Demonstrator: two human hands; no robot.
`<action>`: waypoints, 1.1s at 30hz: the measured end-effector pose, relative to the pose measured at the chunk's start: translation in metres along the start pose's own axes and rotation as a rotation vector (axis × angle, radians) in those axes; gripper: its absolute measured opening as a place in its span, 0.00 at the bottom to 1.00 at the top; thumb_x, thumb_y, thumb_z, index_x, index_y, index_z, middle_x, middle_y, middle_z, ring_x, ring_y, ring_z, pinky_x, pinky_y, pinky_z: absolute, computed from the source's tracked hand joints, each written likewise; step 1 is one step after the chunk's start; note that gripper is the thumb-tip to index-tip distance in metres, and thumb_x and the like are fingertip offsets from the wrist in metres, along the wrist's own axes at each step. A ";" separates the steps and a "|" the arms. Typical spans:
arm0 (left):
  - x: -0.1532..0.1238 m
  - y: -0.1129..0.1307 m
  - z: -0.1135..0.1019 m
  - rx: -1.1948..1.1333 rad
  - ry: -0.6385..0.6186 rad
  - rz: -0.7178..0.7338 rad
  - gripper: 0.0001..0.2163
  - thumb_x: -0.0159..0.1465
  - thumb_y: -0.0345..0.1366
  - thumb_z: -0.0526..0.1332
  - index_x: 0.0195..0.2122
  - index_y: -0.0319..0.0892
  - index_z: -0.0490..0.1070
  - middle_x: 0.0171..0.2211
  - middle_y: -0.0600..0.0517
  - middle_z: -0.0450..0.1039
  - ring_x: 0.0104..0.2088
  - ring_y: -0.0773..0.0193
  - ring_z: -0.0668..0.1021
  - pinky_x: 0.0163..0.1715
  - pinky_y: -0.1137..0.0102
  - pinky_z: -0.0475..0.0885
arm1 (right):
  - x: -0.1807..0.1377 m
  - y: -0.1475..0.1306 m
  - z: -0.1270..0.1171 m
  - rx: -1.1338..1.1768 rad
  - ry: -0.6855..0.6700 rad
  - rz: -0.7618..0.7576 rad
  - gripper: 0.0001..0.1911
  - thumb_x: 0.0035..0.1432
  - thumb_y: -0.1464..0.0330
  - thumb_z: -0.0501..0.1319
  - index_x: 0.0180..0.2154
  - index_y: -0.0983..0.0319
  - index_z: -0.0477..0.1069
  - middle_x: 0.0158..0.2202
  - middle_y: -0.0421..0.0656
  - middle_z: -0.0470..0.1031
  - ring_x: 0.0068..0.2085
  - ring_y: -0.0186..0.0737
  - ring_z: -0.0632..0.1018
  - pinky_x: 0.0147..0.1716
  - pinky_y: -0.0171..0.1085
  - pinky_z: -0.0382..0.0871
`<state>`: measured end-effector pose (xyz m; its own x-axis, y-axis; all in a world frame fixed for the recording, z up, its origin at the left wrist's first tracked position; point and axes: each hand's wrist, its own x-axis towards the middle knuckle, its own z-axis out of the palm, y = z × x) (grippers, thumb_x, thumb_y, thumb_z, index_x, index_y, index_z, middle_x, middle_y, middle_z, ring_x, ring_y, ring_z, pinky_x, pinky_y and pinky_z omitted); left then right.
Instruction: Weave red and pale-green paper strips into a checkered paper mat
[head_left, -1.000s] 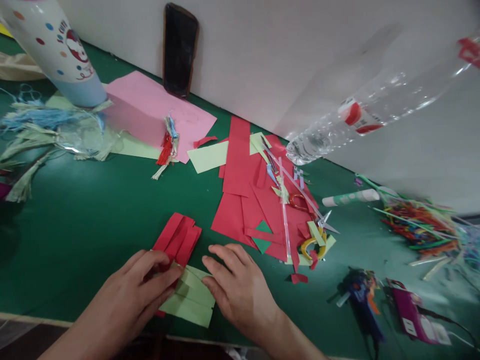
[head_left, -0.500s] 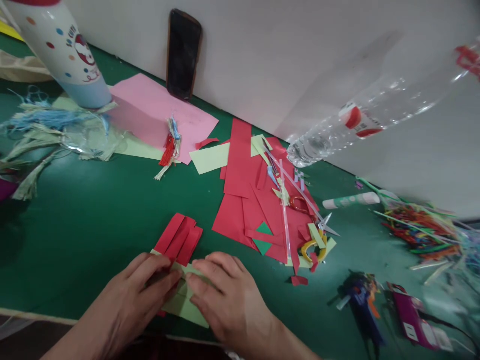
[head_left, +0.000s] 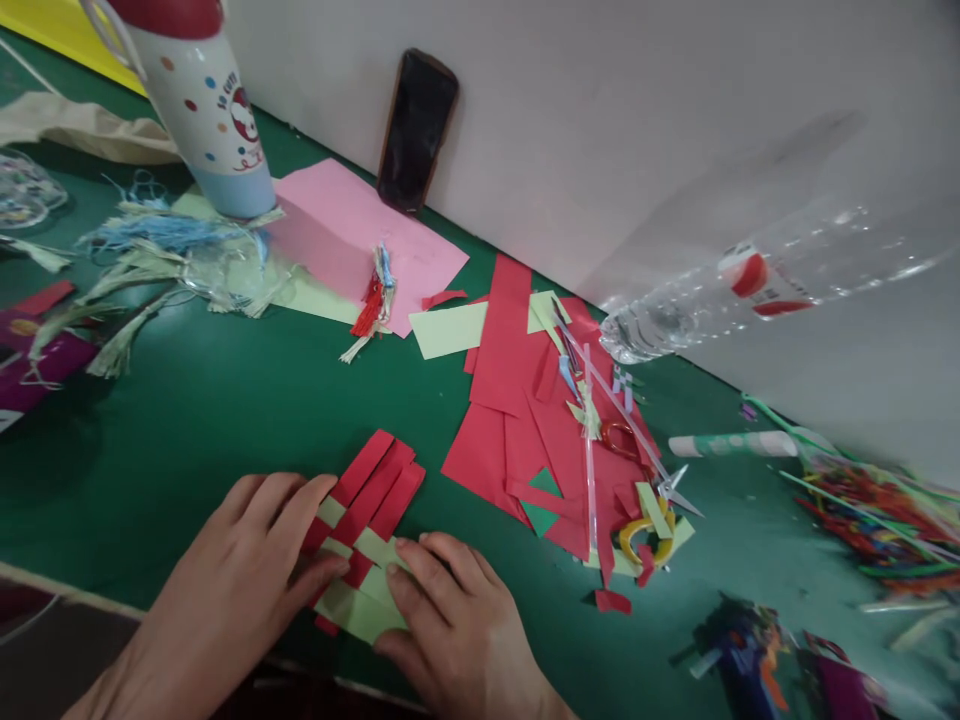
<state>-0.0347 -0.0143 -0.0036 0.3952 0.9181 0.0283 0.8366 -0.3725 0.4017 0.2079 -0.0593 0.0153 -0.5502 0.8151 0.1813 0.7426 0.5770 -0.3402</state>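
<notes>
Red and pale green paper strips cross over and under each other in a small woven piece at the table's near edge. My left hand grips its left side, with the thumb over the red and green crossings and the fingertips along the edge. On the right, my right hand holds the pale green strips between curled fingers and thumb. The red strip ends stick out beyond the hands, away from me. Part of the weave is hidden beneath the fingers.
Red paper sheets lie beyond my right hand, with yellow-handled scissors on them. A clear bottle, a phone and a spotted flask stand along the wall. Tassels rest on pink paper.
My left hand has shifted back to the left, uncovering more of the red and green crossings. My right hand stays on the green strips. The whole view has swung slightly left.
</notes>
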 end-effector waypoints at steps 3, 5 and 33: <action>0.001 0.002 0.001 0.009 -0.044 -0.013 0.20 0.65 0.48 0.58 0.54 0.43 0.66 0.46 0.44 0.72 0.48 0.45 0.73 0.44 0.53 0.70 | -0.003 0.001 0.000 -0.004 -0.008 -0.003 0.18 0.67 0.57 0.58 0.50 0.61 0.73 0.52 0.46 0.77 0.52 0.50 0.73 0.47 0.46 0.74; 0.001 0.002 -0.001 -0.009 -0.048 -0.029 0.19 0.64 0.48 0.60 0.52 0.43 0.67 0.46 0.44 0.72 0.48 0.44 0.72 0.44 0.54 0.69 | -0.004 0.001 0.000 -0.005 0.000 -0.005 0.18 0.67 0.57 0.58 0.50 0.61 0.73 0.53 0.45 0.77 0.53 0.50 0.73 0.47 0.46 0.74; 0.016 0.010 -0.009 -0.329 0.074 0.044 0.10 0.70 0.45 0.51 0.48 0.51 0.64 0.35 0.58 0.81 0.30 0.69 0.83 0.29 0.81 0.75 | 0.026 0.009 -0.015 0.369 0.053 0.301 0.16 0.64 0.59 0.62 0.47 0.63 0.71 0.43 0.49 0.76 0.44 0.46 0.76 0.44 0.44 0.74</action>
<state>-0.0229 -0.0023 0.0088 0.3893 0.9141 0.1132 0.6472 -0.3590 0.6725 0.2065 -0.0322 0.0311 -0.3044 0.9501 0.0685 0.6751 0.2659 -0.6882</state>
